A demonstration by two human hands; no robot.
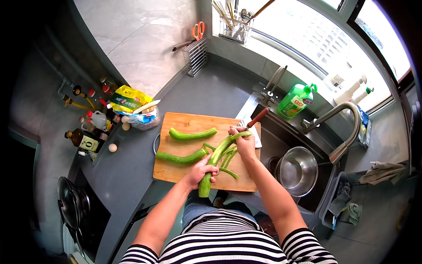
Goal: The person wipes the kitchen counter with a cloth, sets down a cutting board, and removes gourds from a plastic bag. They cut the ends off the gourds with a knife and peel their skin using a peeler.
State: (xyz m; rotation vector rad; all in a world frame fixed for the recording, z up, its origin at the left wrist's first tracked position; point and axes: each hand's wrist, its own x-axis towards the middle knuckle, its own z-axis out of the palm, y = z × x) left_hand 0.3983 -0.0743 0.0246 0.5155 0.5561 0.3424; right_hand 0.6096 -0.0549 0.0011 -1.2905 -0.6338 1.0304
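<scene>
My left hand (203, 172) is wrapped round the lower part of a long green gourd (216, 159), tilted above a wooden cutting board (176, 122). At the gourd's upper end, my right hand (243, 140) is closed on a peeler with a red-brown handle (258, 118); a strip of green peel shows beside its fingers. Two more green pieces, an upper one (192, 134) and a lower one (180, 158), lie on the board's left half. Loose peel strips (229, 172) lie right of the held gourd. Under the peeler, a white and silver object (257, 137) is partly hidden.
On the right, a metal bowl (298, 171) stands in the sink (281, 132) near a curved faucet (353, 127). A green soap bottle (295, 102) is behind it. Bags (140, 115), bottles (83, 140) and an egg (113, 147) are at left. A knife rack (196, 57) stands at the back.
</scene>
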